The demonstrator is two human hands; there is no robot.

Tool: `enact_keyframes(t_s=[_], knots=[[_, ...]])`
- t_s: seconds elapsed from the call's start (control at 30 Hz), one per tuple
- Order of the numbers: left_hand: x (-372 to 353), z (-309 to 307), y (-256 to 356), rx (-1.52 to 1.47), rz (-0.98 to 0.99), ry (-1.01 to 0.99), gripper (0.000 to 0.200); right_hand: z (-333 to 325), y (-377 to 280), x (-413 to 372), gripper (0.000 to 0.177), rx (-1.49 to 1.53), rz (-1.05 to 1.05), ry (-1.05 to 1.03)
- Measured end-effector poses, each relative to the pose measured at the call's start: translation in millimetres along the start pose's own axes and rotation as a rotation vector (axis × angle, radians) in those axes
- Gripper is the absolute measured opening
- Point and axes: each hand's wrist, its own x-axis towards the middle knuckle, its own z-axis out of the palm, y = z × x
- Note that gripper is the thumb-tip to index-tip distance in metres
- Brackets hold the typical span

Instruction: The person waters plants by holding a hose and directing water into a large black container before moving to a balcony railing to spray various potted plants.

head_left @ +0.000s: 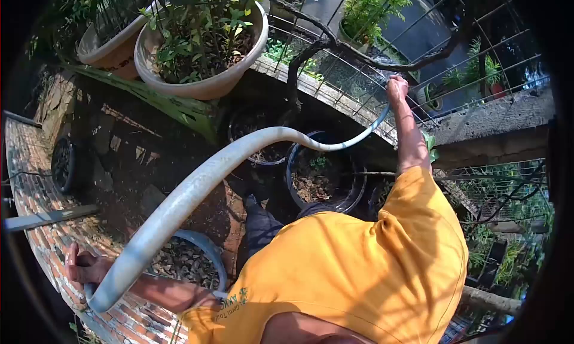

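A long pale grey hose (197, 182) arcs across the view from lower left to upper right. My right hand (397, 88) is closed round its far end, stretched out at the wire fence, with water spraying just past the fingers. At the lower left, my left hand (86, 266) is beside the thick near loop of the hose, its fingers curled; part of the hand is behind the hose, and whether it grips the hose is not clear.
Two large potted plants (206, 90) stand on a green ledge (161, 102) at upper left. Below the hose is a round black pot (291, 170) of soil and dry leaves. A dark branch (329, 33) crosses the wire fence (353, 75). Brick paving (36, 194) lies left.
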Motion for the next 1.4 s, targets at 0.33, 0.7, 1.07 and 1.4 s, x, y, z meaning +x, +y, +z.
enact_keyframes(t_s=[0.33,0.7,1.07,1.4], knots=[[142.3,263.3,-56.3,0.066,1.022,-0.494,0.015,-18.0,-26.6,-65.9,0.018,0.271,0.105,0.072],[-94.7,90.7,-25.5,0.242,-0.268,-1.442,0.025,-50.3,-130.9,-71.0,0.025,-0.588,-0.121,-0.159],[-85.5,101.4,28.0,0.039,-0.351,-1.247,0.015,-6.8,-155.1,26.0,0.023,-0.358,-0.103,-0.154],[-130.7,204.8,74.2,0.076,0.225,-1.339,0.018,28.5,-162.8,47.8,0.030,-0.504,-0.189,-0.157]])
